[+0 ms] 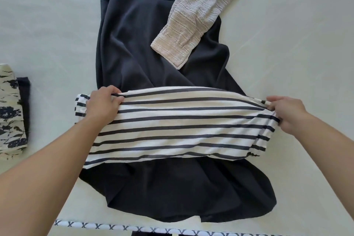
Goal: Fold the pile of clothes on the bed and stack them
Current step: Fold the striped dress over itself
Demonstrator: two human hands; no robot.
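Bedsheet (57,25), pale and smooth, filled nearly the whole head view and carried every garment. Down its middle lay a dark dress (138,44), spread long from the far edge toward the person, its hem fanned wide near the bed's near edge. A patterned trim (134,228) ran along that near edge, just beyond the hem.

Across the lower half of the dress, a striped top (182,126) was stretched sideways, white with dark bands, lying on the dress and covering it from side to side. The top sat directly between the two hands, pulled taut from one to the other.

A beige knit (197,13) lay at the far right, one sleeve trailing down over the dress, its cuff resting well short of the striped top.

At the left edge sat a folded stack (11,113): a floral print piece on top of a dark one, well apart from the dress.

The left hand (103,103) gripped the top's left end, fingers curled over the far edge and bunching the cloth, with a bit of striped fabric showing past the knuckles. The right hand (287,113) pinched the right end, fingers and thumb closed on gathered folds, at the dress's right border.
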